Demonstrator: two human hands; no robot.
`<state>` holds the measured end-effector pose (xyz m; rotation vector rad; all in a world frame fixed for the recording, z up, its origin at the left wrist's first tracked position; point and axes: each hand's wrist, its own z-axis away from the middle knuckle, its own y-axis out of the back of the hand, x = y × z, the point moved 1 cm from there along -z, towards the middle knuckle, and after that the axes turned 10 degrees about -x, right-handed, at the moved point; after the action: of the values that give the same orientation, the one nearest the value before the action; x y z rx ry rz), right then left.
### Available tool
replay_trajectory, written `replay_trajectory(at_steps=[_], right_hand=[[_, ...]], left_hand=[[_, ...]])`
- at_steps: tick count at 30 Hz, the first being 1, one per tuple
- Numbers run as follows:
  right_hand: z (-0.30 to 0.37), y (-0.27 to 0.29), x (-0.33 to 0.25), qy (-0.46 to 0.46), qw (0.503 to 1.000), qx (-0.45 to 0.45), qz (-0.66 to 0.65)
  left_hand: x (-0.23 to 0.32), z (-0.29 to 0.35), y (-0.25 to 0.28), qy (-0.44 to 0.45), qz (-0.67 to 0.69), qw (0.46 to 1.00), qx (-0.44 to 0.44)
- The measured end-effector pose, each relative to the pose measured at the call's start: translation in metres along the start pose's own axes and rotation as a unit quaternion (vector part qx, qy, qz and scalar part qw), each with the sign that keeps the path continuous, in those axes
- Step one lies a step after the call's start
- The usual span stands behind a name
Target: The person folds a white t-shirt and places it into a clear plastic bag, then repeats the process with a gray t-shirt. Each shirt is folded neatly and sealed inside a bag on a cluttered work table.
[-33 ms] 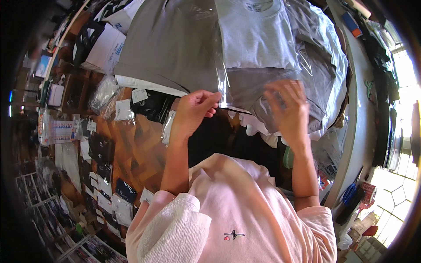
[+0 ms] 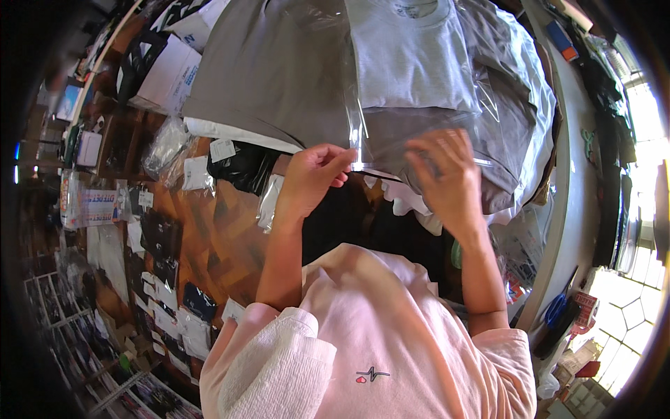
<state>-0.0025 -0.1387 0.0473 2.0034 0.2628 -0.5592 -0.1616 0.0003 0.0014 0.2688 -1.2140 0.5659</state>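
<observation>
On top of the broad grey-brown cloth garment (image 2: 272, 70) spread in front of you lies a clear, shiny plastic bag (image 2: 391, 133), its open-looking lower part turned toward your body. A folded light grey T-shirt (image 2: 415, 63) lies with it, neckline away from you, its near edge ending short of the bag's lower edge. Your left hand (image 2: 314, 180) is at the bag's near left corner, thumb and forefinger pressed together on the film, the other fingers curled in. Your right hand (image 2: 450, 185) is over the bag's near right part, its fingers spread apart and blurred; you cannot tell from this view whether they touch the plastic.

Beneath the grey-brown garment, a white cloth layer (image 2: 237, 134) shows along its left near edge, and a pale pink, wavy-edged cloth (image 2: 401, 200) hangs below your hands. Left of your left hand, a glossy black plastic-wrapped packet (image 2: 241, 167) bears a white label, above the brown parquet floor (image 2: 227, 227). Farther off to the upper left stands a white cardboard box (image 2: 166, 75). You wear a pale pink T-shirt (image 2: 377, 314), with a white towel (image 2: 279, 366) over your left shoulder.
</observation>
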Motion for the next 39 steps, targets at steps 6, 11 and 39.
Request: replay_trajectory(at_steps=[6,11,39], right_hand=[[-0.001,-0.043,-0.017,0.021,0.993,-0.074,-0.085],[-0.002,-0.058,-0.020,-0.017,0.994,-0.040,-0.098],[0.160,0.018,0.071,-0.355,0.817,0.352,-0.289]], left_hand=[[-0.004,-0.003,-0.002,0.010,0.075,0.996,-0.051],[-0.014,-0.005,-0.004,-0.025,0.132,0.989,-0.056],[-0.017,-0.006,0.009,-0.016,0.086,0.995,-0.052]])
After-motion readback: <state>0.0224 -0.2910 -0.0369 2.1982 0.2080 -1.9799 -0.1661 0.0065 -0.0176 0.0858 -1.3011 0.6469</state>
